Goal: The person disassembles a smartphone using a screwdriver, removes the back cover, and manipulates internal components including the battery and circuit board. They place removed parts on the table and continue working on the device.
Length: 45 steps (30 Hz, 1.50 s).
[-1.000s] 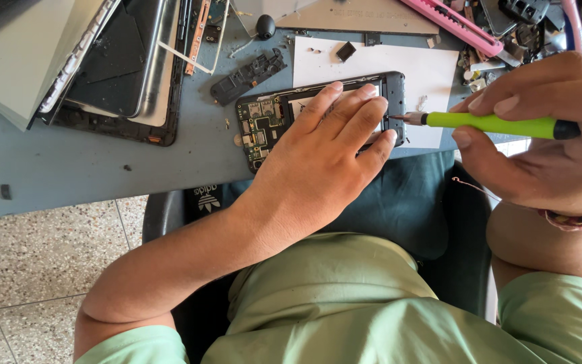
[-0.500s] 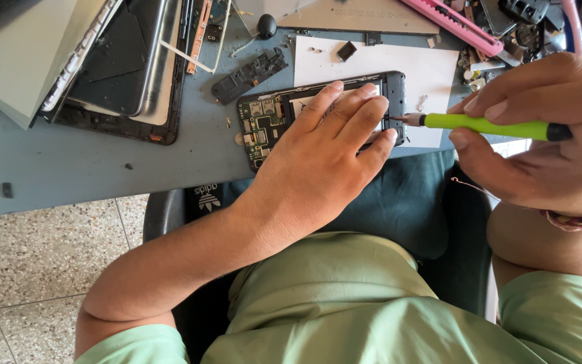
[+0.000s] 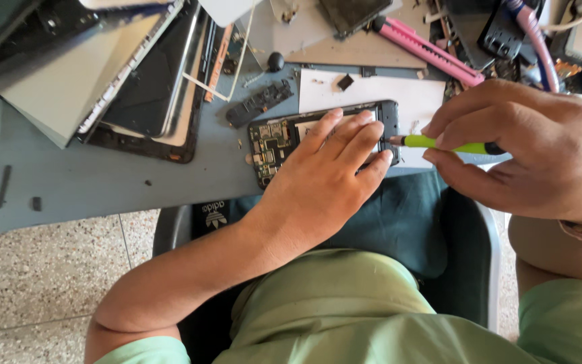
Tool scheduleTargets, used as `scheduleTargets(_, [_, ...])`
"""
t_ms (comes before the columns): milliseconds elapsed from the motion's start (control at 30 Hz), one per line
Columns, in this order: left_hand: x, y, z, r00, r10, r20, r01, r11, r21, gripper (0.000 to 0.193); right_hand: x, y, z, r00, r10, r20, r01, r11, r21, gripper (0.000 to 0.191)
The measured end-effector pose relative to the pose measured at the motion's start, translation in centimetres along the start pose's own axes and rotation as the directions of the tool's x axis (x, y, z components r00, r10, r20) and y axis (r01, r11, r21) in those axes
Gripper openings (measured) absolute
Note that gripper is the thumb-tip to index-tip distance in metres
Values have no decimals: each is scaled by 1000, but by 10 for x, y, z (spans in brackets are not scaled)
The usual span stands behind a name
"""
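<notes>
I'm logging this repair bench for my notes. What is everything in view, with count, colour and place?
Opened phone: one, black with bare circuit board, table edge at centre, under the left hand.
Screwdriver: one, green handle, tip at the phone's right end.
White paper: one sheet, under and behind the phone.
Utility knife: one, pink, top centre.
Black strip part: one, left of the paper.
Stacked device panels: several, grey and black, top left.
Table: one, blue-grey.
Tangle of parts and pink cable: top right, count unclear.
Left hand: flat on the phone.
Right hand: holding the screwdriver.
</notes>
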<state>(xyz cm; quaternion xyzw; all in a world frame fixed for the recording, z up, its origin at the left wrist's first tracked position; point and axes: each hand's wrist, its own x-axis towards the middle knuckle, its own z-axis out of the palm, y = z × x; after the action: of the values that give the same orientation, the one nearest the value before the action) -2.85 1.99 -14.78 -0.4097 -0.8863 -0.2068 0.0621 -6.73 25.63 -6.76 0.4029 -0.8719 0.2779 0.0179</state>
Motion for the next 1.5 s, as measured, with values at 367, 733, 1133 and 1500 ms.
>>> scheduleTargets(367, [0,-1,4,999,1,35,-2,1000,14,34,-12,5,1,997,41,-58,-41,999,5,31])
scheduleTargets(733, [-2,-5,6,1000,13,12,-12,998,-65,30,-51,32,17,985,67,-161,-32,977,212,42])
scheduleTargets(1133, [-4,-12,-3,979,-56,-196,3,965,-261,26,-68,40,44,935,20,-355,143,893,426,42])
scheduleTargets(1500, [-6,-14,-3,968,-94,-234,10,942,-336,20,-76,37,51,905,72,-419,144,876,461,40])
